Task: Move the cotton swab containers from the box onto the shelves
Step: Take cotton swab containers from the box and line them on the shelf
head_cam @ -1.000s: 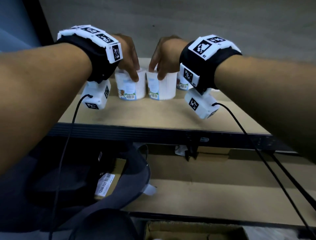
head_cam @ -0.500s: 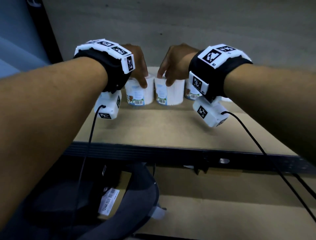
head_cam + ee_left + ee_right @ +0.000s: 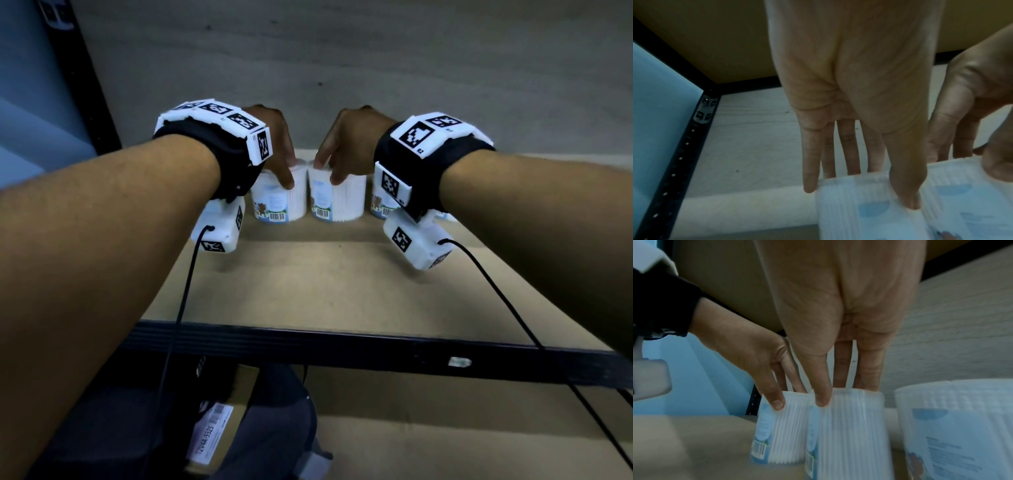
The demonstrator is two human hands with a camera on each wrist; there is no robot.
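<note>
Brown shelf board (image 3: 308,284) fills frame centre w/ two swab containers upright mid-frame, left hand (image 3: 274,144) pinching the left tub (image 3: 281,202) & right hand (image 3: 346,144) the right tub (image 3: 337,202) by top rims—prob. light, thin-walled, slick plastic, so hold near the rim.

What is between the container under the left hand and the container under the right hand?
Nothing: the left container and the right container stand side by side on the shelf with only a narrow gap, or they touch. The head view shows it.
</note>
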